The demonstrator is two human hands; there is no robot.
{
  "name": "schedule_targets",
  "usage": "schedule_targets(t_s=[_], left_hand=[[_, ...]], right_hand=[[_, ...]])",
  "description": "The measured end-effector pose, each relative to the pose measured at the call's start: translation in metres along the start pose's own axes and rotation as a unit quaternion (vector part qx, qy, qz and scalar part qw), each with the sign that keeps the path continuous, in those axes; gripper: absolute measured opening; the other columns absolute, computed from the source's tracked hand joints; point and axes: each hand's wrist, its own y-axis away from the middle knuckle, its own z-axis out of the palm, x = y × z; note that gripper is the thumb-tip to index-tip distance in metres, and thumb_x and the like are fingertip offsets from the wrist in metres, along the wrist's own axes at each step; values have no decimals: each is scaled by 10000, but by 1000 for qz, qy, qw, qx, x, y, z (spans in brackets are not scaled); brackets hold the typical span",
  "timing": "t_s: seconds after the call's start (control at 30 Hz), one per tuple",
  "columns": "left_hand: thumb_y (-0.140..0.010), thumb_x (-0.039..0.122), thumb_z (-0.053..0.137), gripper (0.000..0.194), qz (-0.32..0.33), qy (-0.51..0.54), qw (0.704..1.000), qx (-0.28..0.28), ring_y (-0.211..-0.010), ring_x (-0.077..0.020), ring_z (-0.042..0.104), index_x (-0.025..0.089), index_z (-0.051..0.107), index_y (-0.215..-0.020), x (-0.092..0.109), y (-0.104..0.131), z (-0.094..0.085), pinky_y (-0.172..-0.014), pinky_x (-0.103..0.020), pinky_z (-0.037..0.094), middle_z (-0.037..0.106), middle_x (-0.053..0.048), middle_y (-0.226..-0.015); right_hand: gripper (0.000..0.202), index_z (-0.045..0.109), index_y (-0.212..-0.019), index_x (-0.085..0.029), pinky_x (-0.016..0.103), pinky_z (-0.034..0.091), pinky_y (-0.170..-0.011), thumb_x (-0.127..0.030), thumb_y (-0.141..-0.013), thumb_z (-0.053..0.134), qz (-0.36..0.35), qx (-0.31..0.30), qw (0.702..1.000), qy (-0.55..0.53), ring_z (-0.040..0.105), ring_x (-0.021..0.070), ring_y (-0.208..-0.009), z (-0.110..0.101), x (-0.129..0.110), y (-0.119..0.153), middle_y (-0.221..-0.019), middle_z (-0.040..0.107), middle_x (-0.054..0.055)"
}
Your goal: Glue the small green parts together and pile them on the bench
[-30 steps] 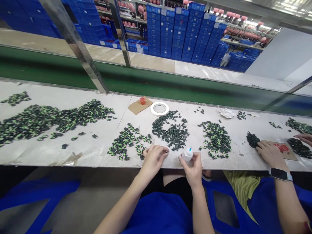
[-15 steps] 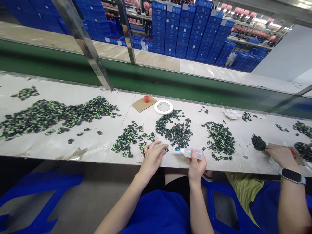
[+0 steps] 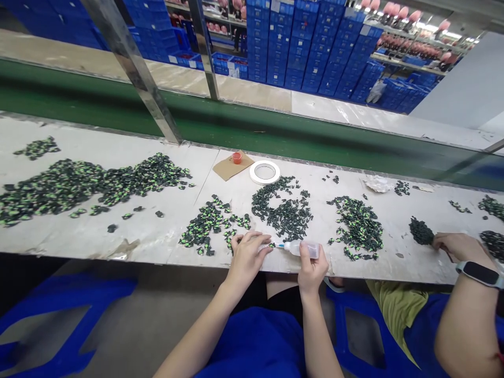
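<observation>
over here the left hand pinches a small black-and-green piece near the front edge of the white bench; the right hand grips a clear bottle tipped nearly level, its blue tip pointing at the piece and close to it, with a pile of dark bits just beyond both hands

Your two hands share the scene with one squeeze bottle, one tape roll, one red cup, one brown cardboard piece, one smartwatch and two blue stools.
</observation>
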Motion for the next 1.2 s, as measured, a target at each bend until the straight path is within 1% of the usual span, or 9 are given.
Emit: schedule_targets(t_s=[0.27, 0.57, 0.77, 1.03, 1.2], left_hand=[[-778, 134, 689, 143, -4, 6, 1000, 5, -1016, -224, 651, 256, 691, -852, 0, -2, 2, -896, -409, 288, 771, 5, -873], [-754, 125, 711, 145, -10, 8, 1000, 5, -1005, -242, 655, 262, 693, -797, 1, -2, 1, -905, -432, 278, 770, 10, -828], [-763, 145, 703, 117, -21, 9, 1000, 4, -1035, -244, 641, 260, 695, -782, 1, -2, 1, -931, -439, 273, 769, 2, -833], [-775, 151, 687, 114, -24, 14, 1000, -5, -1046, -249, 632, 263, 692, -793, 2, -3, 0, -940, -459, 270, 769, 1, -834], [-782, 157, 679, 105, -31, 5, 999, -13, -1075, -261, 611, 260, 696, -792, 4, -3, -2, -942, -464, 275, 768, -2, -830]], right_hand=[[355, 525, -650, -187, 238, 380, -506, -504, -799, 588, 2, -21, 1000, 8, 481, 129, -492, 1, -1, 2, -519, 552, -33], [374, 500, -631, -193, 231, 368, -492, -517, -796, 590, 8, -17, 1000, 15, 457, 119, -476, 2, -1, 3, -497, 518, -47], [367, 517, -641, -186, 233, 382, -507, -510, -798, 589, 19, -11, 1000, 6, 483, 126, -495, 2, 0, 3, -523, 547, -38], [385, 506, -625, -187, 232, 367, -496, -524, -790, 596, 21, -22, 1000, -1, 452, 117, -480, 2, -1, 3, -494, 515, -48], [379, 511, -627, -182, 234, 371, -510, -511, -795, 597, 25, -16, 1000, -9, 461, 119, -499, 3, 2, 3, -509, 521, -45]])
